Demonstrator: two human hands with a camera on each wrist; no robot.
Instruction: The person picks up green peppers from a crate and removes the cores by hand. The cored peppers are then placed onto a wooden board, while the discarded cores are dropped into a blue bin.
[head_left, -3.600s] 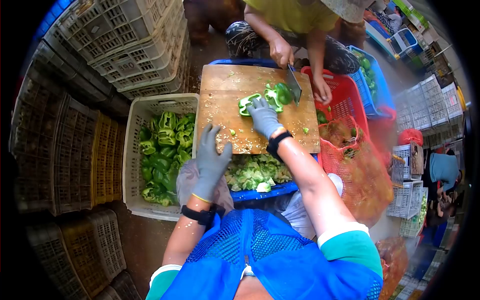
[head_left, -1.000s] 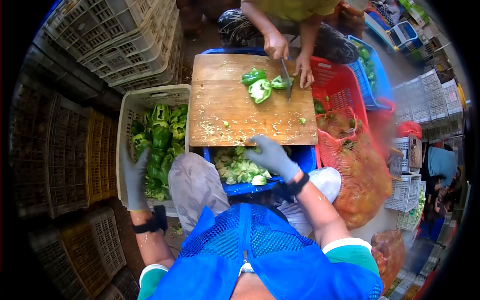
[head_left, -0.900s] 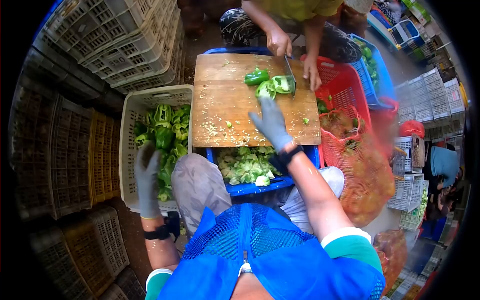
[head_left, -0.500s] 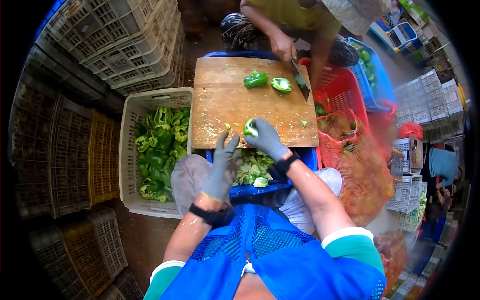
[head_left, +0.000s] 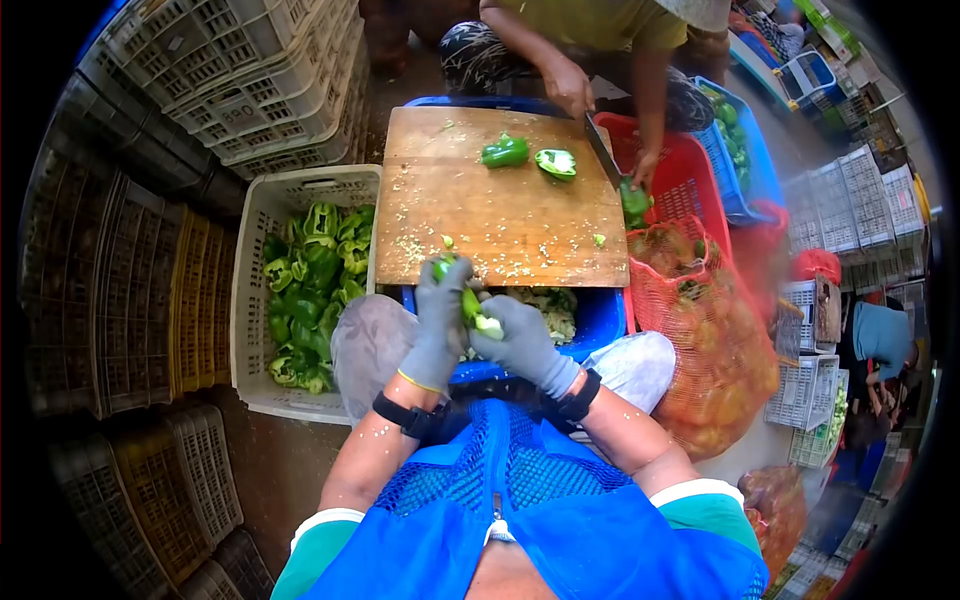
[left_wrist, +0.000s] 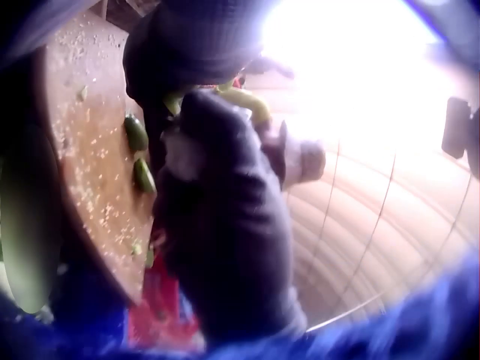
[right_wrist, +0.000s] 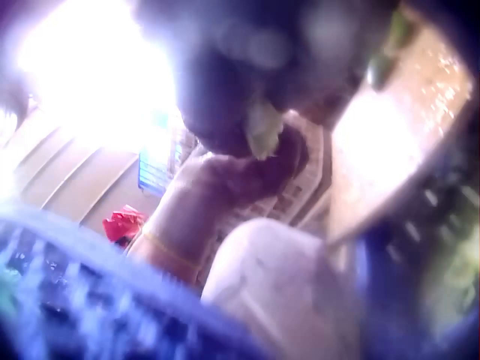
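Above the near edge of the wooden cutting board (head_left: 540,230), my two gloved hands meet over one green bell pepper piece (head_left: 470,303). My left hand (head_left: 435,325) curls round its green flesh. The fingers and thumb of my right hand (head_left: 522,345) pinch its lower end, where a pale core (head_left: 488,326) shows. In the right wrist view the pale core (right_wrist: 264,131) hangs between the hands; the right wrist view is blurred, and the left wrist view is dark around the hands. A green pepper piece (head_left: 505,151) and a halved one (head_left: 556,163) lie farther up the board.
At left stands a pale crate (head_left: 300,402) of opened peppers. Below the board is a blue bin (head_left: 605,318) of scraps. A person opposite holds a knife (head_left: 603,150) and a pepper (head_left: 635,203) by a red basket (head_left: 700,170). A red mesh sack (head_left: 715,350) stands at right.
My right hand has taken a pepper piece from the board and drawn it back; my left hand has come from the crate to grip it. The other person now holds a pepper.
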